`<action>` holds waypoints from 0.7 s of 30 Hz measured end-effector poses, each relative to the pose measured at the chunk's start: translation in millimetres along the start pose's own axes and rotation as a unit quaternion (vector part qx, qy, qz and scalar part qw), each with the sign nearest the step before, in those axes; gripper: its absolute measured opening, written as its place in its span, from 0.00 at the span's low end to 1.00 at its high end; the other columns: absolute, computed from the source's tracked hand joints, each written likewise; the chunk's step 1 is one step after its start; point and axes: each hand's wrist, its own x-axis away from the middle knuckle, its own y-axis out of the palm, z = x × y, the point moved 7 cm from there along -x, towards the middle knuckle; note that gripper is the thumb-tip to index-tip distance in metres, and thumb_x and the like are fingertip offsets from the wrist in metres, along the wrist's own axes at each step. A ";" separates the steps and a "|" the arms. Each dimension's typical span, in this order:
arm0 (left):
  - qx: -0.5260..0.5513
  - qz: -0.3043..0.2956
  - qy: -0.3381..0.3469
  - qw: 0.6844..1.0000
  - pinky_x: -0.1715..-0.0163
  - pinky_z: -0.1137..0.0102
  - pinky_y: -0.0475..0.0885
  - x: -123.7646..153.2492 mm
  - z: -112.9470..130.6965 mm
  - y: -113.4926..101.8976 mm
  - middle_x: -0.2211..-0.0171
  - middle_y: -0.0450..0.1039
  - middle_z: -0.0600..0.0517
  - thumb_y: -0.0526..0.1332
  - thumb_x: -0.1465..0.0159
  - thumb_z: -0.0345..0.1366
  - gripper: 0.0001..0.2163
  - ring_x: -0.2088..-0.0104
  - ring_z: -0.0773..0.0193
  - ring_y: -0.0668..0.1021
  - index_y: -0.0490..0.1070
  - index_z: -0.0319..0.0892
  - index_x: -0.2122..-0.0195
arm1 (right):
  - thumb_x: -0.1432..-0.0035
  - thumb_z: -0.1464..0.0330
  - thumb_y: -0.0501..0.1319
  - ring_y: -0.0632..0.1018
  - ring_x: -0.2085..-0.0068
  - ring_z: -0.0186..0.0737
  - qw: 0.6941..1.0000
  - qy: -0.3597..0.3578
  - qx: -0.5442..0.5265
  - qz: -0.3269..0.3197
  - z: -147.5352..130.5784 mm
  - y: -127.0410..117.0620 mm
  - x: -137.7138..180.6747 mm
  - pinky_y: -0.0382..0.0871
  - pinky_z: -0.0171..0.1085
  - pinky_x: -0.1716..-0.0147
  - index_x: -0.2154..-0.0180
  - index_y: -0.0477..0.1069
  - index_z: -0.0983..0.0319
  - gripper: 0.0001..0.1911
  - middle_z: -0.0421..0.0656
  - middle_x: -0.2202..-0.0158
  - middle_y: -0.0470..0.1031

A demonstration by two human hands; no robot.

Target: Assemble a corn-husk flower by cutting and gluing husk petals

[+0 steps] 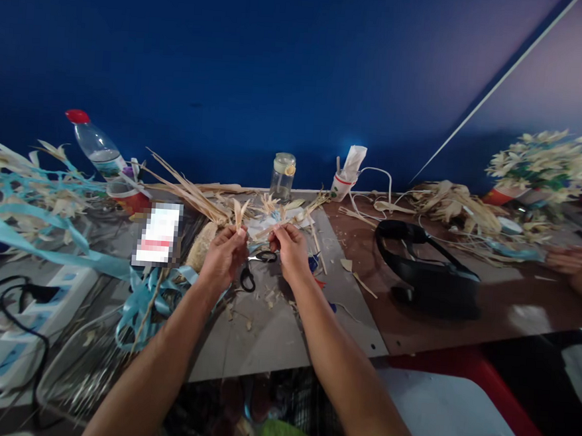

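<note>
My left hand point(224, 256) is closed in a pinch on a small pale dried leaf piece point(240, 213) that sticks up above its fingers. My right hand point(291, 250) is closed too, its fingertips pinching a thin dried leaf strip point(270, 230) that runs toward the left hand. Both hands hover over a grey board point(273, 330). Black-handled scissors point(253, 268) lie on the board just beneath and between the hands. Dried leaf scraps are scattered around them.
Light blue ribbon point(45, 241) trails at left, near a power strip point(8, 331). A plastic bottle point(96, 148), glass jar point(283, 175) and paper cup point(343, 182) stand at the back. A black device point(427, 271) lies right; another person's hand point(574, 264) rests far right.
</note>
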 end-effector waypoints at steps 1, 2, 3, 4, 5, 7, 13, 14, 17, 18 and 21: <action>0.001 0.001 -0.022 1.000 0.84 0.79 0.57 -0.3 -2.0 -1.1 0.82 0.58 0.60 0.68 0.52 0.38 0.13 0.84 0.78 0.60 0.70 0.38 0.69 | 0.50 0.62 0.58 0.63 0.83 0.26 1.000 -0.007 0.011 -0.003 -0.8 0.6 0.2 0.56 0.30 0.81 0.81 0.63 0.62 0.13 0.35 0.82 0.66; -0.001 0.001 -0.044 0.999 0.84 0.79 0.57 -0.4 -4.4 -2.0 0.83 0.57 0.60 0.68 0.53 0.39 0.14 0.84 0.78 0.60 0.70 0.38 0.68 | 0.49 0.62 0.58 0.63 0.83 0.26 1.000 -0.015 0.023 -0.008 -1.8 1.6 0.6 0.56 0.30 0.81 0.81 0.63 0.62 0.14 0.35 0.82 0.65; -0.005 0.000 -0.063 0.998 0.84 0.79 0.57 -0.4 -6.9 -2.3 0.83 0.55 0.60 0.69 0.53 0.40 0.15 0.84 0.78 0.60 0.71 0.37 0.68 | 0.49 0.62 0.57 0.63 0.83 0.27 0.999 -0.024 0.037 -0.013 -2.8 2.7 1.2 0.56 0.30 0.81 0.81 0.63 0.62 0.14 0.35 0.83 0.64; -0.011 -0.003 -0.075 0.997 0.85 0.79 0.56 -0.2 -8.9 -2.1 0.84 0.55 0.60 0.69 0.54 0.40 0.15 0.85 0.78 0.60 0.71 0.37 0.69 | 0.48 0.62 0.57 0.63 0.83 0.27 0.998 -0.033 0.054 -0.019 -4.0 4.0 2.0 0.56 0.30 0.81 0.81 0.62 0.62 0.14 0.35 0.83 0.63; -0.018 -0.009 -0.082 0.996 0.85 0.79 0.56 0.1 -10.3 -1.2 0.84 0.55 0.60 0.69 0.55 0.41 0.15 0.85 0.78 0.60 0.70 0.37 0.70 | 0.48 0.62 0.56 0.63 0.83 0.27 0.996 -0.041 0.074 -0.024 -5.0 5.3 2.9 0.56 0.30 0.81 0.81 0.62 0.62 0.14 0.34 0.84 0.62; -0.040 -0.016 -0.083 0.996 0.85 0.79 0.55 0.8 -11.5 0.7 0.84 0.55 0.60 0.70 0.55 0.40 0.14 0.85 0.78 0.59 0.69 0.37 0.74 | 0.47 0.62 0.56 0.62 0.83 0.28 0.991 -0.051 0.116 -0.035 -6.3 7.5 4.6 0.55 0.31 0.81 0.81 0.61 0.61 0.15 0.34 0.85 0.60; -0.112 -0.014 -0.074 0.991 0.85 0.79 0.52 1.4 -9.2 1.3 0.86 0.54 0.60 0.70 0.55 0.39 0.13 0.86 0.78 0.57 0.68 0.37 0.76 | 0.47 0.61 0.55 0.61 0.83 0.28 0.988 -0.041 0.140 -0.047 -2.9 8.7 5.7 0.54 0.31 0.82 0.81 0.61 0.61 0.14 0.34 0.86 0.59; -0.122 -0.015 -0.071 0.990 0.85 0.79 0.52 1.2 -8.3 1.2 0.86 0.55 0.60 0.69 0.55 0.39 0.13 0.86 0.78 0.57 0.68 0.37 0.76 | 0.47 0.61 0.56 0.62 0.83 0.28 0.990 -0.036 0.129 -0.048 -1.3 8.7 5.3 0.54 0.31 0.82 0.81 0.62 0.61 0.14 0.34 0.86 0.60; -0.131 -0.023 -0.068 0.989 0.86 0.78 0.51 0.9 -6.8 1.3 0.86 0.55 0.59 0.69 0.54 0.39 0.13 0.86 0.78 0.57 0.67 0.37 0.77 | 0.49 0.61 0.58 0.62 0.83 0.28 0.995 -0.006 0.078 -0.057 4.4 10.3 4.3 0.54 0.31 0.82 0.81 0.63 0.61 0.14 0.35 0.84 0.62; -0.129 -0.025 -0.068 0.989 0.86 0.78 0.52 0.8 -6.5 1.2 0.86 0.55 0.59 0.69 0.54 0.39 0.13 0.86 0.78 0.57 0.67 0.37 0.77 | 0.49 0.60 0.58 0.62 0.83 0.28 0.997 0.010 0.052 -0.062 6.3 11.2 4.2 0.55 0.31 0.82 0.81 0.63 0.62 0.14 0.35 0.83 0.63; -0.126 -0.019 -0.054 0.990 0.85 0.78 0.54 -0.4 -4.0 -0.8 0.87 0.53 0.60 0.68 0.53 0.39 0.12 0.86 0.77 0.57 0.66 0.38 0.77 | 0.51 0.59 0.59 0.63 0.82 0.28 0.996 0.060 -0.025 -0.063 10.2 11.8 4.2 0.56 0.31 0.81 0.78 0.65 0.62 0.13 0.36 0.80 0.66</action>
